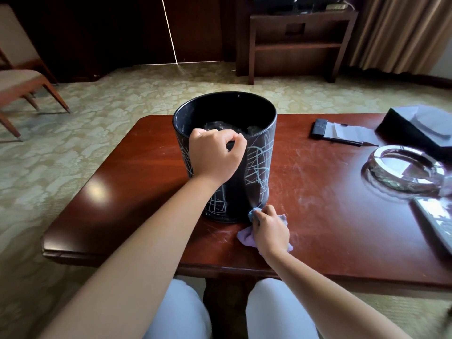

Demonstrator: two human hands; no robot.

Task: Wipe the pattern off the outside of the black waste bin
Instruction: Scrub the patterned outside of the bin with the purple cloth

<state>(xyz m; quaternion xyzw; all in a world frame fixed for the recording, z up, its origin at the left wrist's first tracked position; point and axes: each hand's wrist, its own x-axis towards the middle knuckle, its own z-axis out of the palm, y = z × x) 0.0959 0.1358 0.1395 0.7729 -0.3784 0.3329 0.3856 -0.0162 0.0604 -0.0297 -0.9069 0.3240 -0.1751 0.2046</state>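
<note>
Nearest to us, our knees (276, 311) in pale trousers sit under the near edge of the reddish wooden tabletop (137, 192). Just past that edge our right hand (270, 232) has its fingers clamped on a bunched lilac cloth (244, 237), pressing its bluish tip against the base of the black waste bin (234, 192). The bin stands upright on the tabletop, in the middle, its outer wall covered with pale blue and white scribbled lines. Our left hand (216, 155) reaches over the near rim, fingers curled round it, thumb outside. Inside the bin something dark and shiny lies crumpled; we cannot tell what.

To the right, well apart from the bin, sit a large glass ashtray (403, 170), a black notepad holder with paper (342, 133) and a dark tissue box (415, 126). Beyond the tabletop lie patterned carpet, a chair (22, 81) at left and a dark wooden shelf unit (298, 42).
</note>
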